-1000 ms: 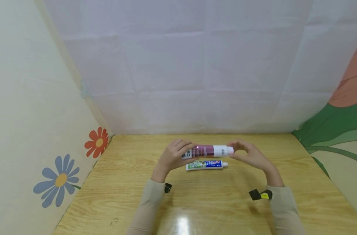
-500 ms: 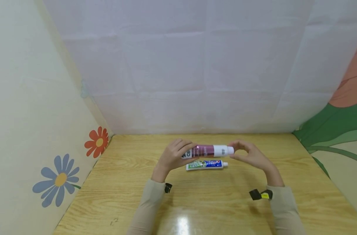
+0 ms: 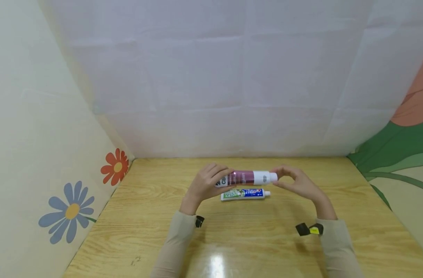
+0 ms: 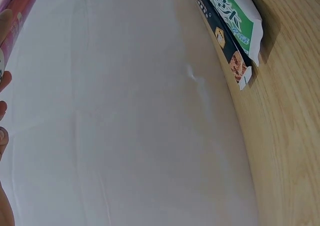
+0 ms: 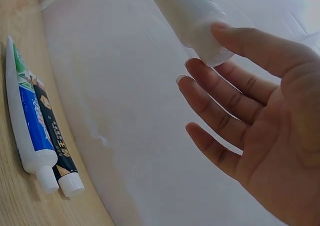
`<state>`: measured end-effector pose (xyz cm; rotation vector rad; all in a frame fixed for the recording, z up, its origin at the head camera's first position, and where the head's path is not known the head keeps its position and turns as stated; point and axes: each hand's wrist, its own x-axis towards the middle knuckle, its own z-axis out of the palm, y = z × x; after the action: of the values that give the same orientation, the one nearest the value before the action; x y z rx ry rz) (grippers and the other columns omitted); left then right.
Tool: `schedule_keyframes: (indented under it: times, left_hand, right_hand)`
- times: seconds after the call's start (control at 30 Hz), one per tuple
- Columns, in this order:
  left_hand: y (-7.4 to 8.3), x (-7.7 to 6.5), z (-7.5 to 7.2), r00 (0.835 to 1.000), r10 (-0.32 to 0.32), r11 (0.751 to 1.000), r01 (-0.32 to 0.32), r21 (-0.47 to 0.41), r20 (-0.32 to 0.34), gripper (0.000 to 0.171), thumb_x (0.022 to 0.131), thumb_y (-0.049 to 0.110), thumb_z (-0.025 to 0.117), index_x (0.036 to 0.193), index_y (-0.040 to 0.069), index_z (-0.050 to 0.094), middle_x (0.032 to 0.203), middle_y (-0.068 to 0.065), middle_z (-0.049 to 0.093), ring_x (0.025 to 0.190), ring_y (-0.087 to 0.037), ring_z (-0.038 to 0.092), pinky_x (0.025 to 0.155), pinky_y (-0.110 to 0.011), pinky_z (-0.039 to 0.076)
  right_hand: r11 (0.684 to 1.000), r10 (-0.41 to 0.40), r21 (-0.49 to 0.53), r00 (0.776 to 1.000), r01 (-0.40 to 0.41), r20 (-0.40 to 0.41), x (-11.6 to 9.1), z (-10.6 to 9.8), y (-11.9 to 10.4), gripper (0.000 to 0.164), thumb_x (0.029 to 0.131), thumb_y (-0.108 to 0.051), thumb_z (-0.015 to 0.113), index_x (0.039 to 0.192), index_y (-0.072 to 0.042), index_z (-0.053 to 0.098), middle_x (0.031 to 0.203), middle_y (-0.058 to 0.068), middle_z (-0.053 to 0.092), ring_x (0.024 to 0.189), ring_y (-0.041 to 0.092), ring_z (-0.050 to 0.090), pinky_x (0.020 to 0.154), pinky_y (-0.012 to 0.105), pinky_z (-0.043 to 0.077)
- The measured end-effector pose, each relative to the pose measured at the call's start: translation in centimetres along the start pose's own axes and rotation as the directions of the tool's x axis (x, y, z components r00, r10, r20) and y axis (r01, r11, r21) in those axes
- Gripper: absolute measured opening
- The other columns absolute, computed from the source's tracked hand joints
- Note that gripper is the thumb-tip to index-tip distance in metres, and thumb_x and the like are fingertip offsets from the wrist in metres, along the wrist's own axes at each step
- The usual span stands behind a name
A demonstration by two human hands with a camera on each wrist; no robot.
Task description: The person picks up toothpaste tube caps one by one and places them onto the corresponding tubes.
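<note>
A mauve and white toothpaste tube [image 3: 244, 177] is held level above the table, its white cap [image 3: 273, 177] pointing right. My left hand [image 3: 208, 182] grips the tube's tail end, thumb below and fingers over the top. At the other end, my right hand [image 3: 298, 184] pinches the cap between thumb and forefinger; the right wrist view shows the thumb [image 5: 240, 40] against it and the other fingers spread loosely. Beneath the held tube lies a green and blue toothpaste tube [image 3: 247, 194]. A black toothpaste tube [image 5: 56, 131] lies alongside it, hidden in the head view.
The wooden table [image 3: 155, 247] runs back to a pale hanging sheet [image 3: 197, 96]. A side panel with painted flowers [image 3: 72, 211] stands at left, and a panel with green leaves [image 3: 388, 154] stands at right.
</note>
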<state>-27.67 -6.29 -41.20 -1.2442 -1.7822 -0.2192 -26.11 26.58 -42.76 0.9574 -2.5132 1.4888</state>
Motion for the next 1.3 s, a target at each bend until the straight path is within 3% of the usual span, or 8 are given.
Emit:
schedule_keyframes:
  times: [0.37, 0.7, 0.8, 1.13, 1.3]
  left_hand:
    - [-0.1, 0.0, 0.0, 1.0, -0.002, 1.0, 0.002, 0.001, 0.001, 0.053, 0.068, 0.041, 0.08, 0.109, 0.01, 0.066, 0.097, -0.002, 0.066, 0.083, -0.013, 0.058, 0.076, -0.022, 0.052]
    - [0.0, 0.1, -0.1, 1.0, 0.005, 1.0, -0.005, 0.008, 0.0, 0.054, 0.068, 0.041, 0.08, 0.109, 0.01, 0.066, 0.097, -0.002, 0.066, 0.082, -0.013, 0.059, 0.076, -0.022, 0.052]
    - [0.0, 0.1, -0.1, 1.0, 0.004, 1.0, -0.004, 0.008, 0.002, 0.054, 0.068, 0.041, 0.08, 0.109, 0.01, 0.066, 0.096, -0.002, 0.066, 0.082, -0.013, 0.059, 0.075, -0.022, 0.052]
    - [0.1, 0.0, 0.0, 1.0, 0.003, 1.0, -0.003, 0.016, 0.01, 0.054, 0.069, 0.041, 0.079, 0.112, 0.012, 0.065, 0.097, -0.002, 0.066, 0.083, -0.013, 0.059, 0.077, -0.022, 0.052]
    - [0.2, 0.0, 0.1, 1.0, 0.004, 1.0, -0.004, 0.024, 0.012, 0.055, 0.069, 0.042, 0.079, 0.113, 0.013, 0.064, 0.097, -0.001, 0.066, 0.083, -0.013, 0.06, 0.077, -0.023, 0.052]
  right_hand:
    - [0.999, 0.05, -0.017, 0.999, -0.05, -0.003, 0.0, -0.1, -0.6, 0.024, 0.088, -0.017, 0.063, 0.113, -0.017, 0.061, 0.101, -0.002, 0.064, 0.095, 0.011, 0.056, 0.096, 0.063, 0.031]
    - [0.996, 0.068, -0.049, 0.998, -0.068, 0.001, -0.1, -0.3, -4.1, 0.022, 0.088, -0.014, 0.063, 0.108, -0.006, 0.063, 0.097, 0.004, 0.064, 0.09, 0.009, 0.056, 0.093, 0.055, 0.036]
    - [0.996, 0.059, -0.06, 0.998, -0.059, 0.004, -0.2, -0.3, -3.9, 0.021, 0.088, -0.014, 0.063, 0.107, -0.006, 0.064, 0.097, 0.004, 0.064, 0.09, 0.009, 0.055, 0.091, 0.054, 0.037]
    - [0.996, 0.026, -0.089, 1.0, -0.026, -0.002, 0.0, 0.0, -0.3, 0.015, 0.09, -0.014, 0.061, 0.104, -0.013, 0.066, 0.094, -0.003, 0.064, 0.09, 0.009, 0.056, 0.088, 0.045, 0.039]
    - [0.995, 0.02, -0.098, 1.0, -0.019, 0.003, 0.0, -0.1, -0.1, 0.012, 0.092, -0.015, 0.058, 0.101, -0.013, 0.066, 0.092, -0.003, 0.066, 0.091, 0.011, 0.057, 0.09, 0.051, 0.041]
